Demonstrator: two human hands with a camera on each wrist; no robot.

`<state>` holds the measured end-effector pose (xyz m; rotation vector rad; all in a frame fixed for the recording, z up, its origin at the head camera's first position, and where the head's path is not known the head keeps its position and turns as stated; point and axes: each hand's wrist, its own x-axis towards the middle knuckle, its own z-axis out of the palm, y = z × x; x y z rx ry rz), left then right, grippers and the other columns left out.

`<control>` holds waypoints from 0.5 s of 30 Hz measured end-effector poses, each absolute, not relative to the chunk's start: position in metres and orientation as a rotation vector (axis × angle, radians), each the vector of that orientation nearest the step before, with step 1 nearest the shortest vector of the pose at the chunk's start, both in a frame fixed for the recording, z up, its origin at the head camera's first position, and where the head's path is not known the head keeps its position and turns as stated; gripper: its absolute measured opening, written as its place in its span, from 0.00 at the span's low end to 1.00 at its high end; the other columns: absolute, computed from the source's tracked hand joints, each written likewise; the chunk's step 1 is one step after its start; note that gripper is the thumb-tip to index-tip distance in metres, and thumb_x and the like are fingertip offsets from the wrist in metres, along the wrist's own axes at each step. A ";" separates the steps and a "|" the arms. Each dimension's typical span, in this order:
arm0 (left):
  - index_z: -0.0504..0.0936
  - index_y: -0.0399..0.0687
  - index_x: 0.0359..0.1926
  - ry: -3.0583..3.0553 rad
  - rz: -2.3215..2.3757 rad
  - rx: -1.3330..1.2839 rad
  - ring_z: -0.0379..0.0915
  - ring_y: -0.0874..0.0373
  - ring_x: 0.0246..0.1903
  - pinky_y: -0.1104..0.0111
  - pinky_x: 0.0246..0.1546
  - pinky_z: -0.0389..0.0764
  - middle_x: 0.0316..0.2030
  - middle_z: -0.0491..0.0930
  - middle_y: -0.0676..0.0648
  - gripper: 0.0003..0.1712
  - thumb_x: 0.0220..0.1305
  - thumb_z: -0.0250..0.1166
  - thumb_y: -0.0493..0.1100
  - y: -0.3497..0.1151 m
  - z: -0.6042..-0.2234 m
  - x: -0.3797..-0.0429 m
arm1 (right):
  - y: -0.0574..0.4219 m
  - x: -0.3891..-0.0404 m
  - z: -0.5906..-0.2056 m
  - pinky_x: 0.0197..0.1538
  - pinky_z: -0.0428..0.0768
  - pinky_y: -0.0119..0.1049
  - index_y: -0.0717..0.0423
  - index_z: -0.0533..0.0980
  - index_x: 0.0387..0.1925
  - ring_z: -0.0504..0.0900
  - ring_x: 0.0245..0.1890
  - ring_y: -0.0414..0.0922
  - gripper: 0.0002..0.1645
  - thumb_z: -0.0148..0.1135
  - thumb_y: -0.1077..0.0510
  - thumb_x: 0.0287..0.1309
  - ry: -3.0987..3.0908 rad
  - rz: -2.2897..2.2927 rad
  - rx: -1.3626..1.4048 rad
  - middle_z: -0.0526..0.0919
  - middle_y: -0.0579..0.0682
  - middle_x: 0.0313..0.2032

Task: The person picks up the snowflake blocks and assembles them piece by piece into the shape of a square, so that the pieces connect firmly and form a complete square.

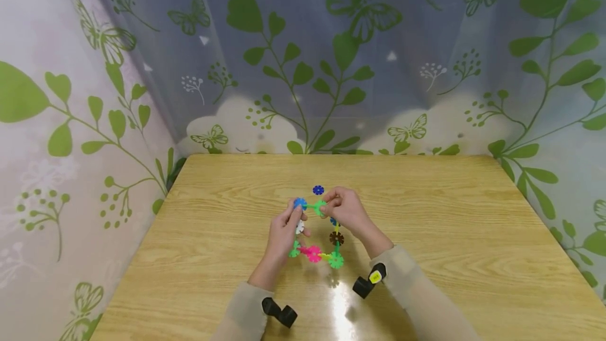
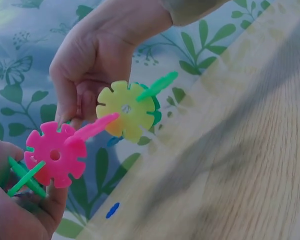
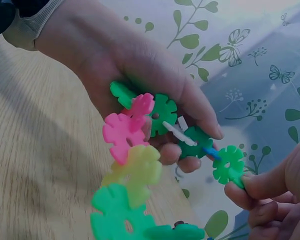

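Observation:
A chain of notched plastic snowflake discs hangs between both hands over the table, bent into a rough loop in the head view. My left hand (image 1: 282,230) grips its left side, thumb by the blue disc (image 1: 300,203); a white disc (image 1: 300,227) shows beside the fingers. My right hand (image 1: 349,210) pinches a green disc (image 1: 319,208) at the top of the loop between thumb and fingertips. Lower in the chain are a pink disc (image 2: 55,155), a yellow disc (image 2: 125,110) and a brown disc (image 1: 336,238). The left palm partly hides several green pieces (image 3: 163,115).
One loose dark blue disc (image 1: 318,190) lies on the wooden table (image 1: 426,199) just beyond the hands. Patterned curtains (image 1: 303,67) with green leaves and butterflies surround the table at the back and sides. Each wrist wears a black camera (image 1: 363,287).

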<state>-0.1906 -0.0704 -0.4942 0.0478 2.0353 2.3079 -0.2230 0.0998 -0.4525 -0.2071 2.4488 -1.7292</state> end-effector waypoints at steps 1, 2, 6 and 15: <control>0.61 0.48 0.68 2.026 2.310 0.039 0.78 0.50 0.26 0.52 0.19 0.82 0.43 0.72 0.33 0.29 0.70 0.51 0.52 -0.071 -0.495 -0.191 | 0.099 -0.223 -0.453 0.27 0.75 0.35 0.64 0.74 0.37 0.80 0.27 0.53 0.10 0.64 0.66 0.54 2.446 -1.731 -0.205 0.80 0.53 0.22; 0.62 0.48 0.67 2.015 2.314 0.031 0.78 0.47 0.28 0.49 0.22 0.82 0.44 0.72 0.31 0.28 0.70 0.50 0.52 -0.071 -0.496 -0.191 | 0.099 -0.222 -0.453 0.27 0.75 0.34 0.64 0.74 0.37 0.80 0.28 0.55 0.10 0.64 0.66 0.54 2.445 -1.730 -0.204 0.80 0.53 0.22; 0.64 0.45 0.64 1.977 2.310 0.023 0.78 0.39 0.36 0.48 0.29 0.82 0.47 0.73 0.28 0.25 0.72 0.49 0.50 -0.073 -0.494 -0.192 | 0.098 -0.223 -0.455 0.26 0.73 0.34 0.65 0.74 0.37 0.79 0.32 0.61 0.10 0.64 0.66 0.54 2.439 -1.733 -0.202 0.81 0.52 0.22; 0.59 0.36 0.63 2.052 2.155 0.076 0.78 0.44 0.23 0.51 0.20 0.82 0.43 0.74 0.30 0.26 0.72 0.47 0.48 -0.073 -0.487 -0.197 | 0.097 -0.222 -0.454 0.27 0.74 0.33 0.62 0.75 0.37 0.78 0.25 0.47 0.09 0.65 0.64 0.53 2.480 -1.646 -0.269 0.81 0.49 0.22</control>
